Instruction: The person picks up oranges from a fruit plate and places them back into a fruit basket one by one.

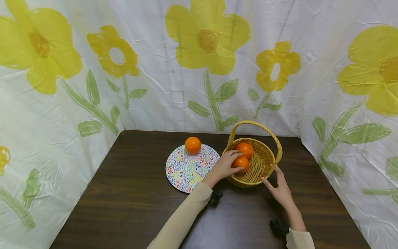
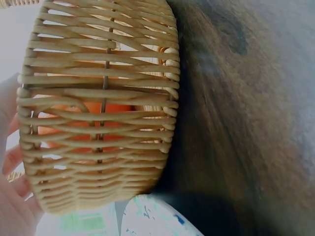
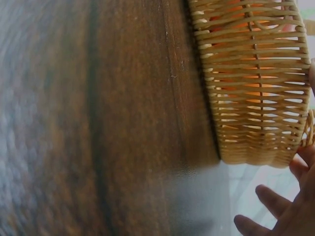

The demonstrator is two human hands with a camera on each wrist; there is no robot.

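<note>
The left hand [image 1: 225, 166] curled round an orange [image 1: 242, 163], best squeezed gently, while the right hand [image 1: 282, 191], fingers spread, likely needed to steady the basket [image 1: 261, 160] touching it.

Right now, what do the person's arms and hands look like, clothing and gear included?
Plain cream sleeves cover both forearms. The left hand and right hand are bare, without gloves, and a small black device shows near each wrist.

White curtain [image 1: 158, 100], creased, yellow-flower print, on three sides. Tabletop [image 1: 130, 180] dark wood-grain, pale sheen [image 1: 217, 228] nearside.
</note>
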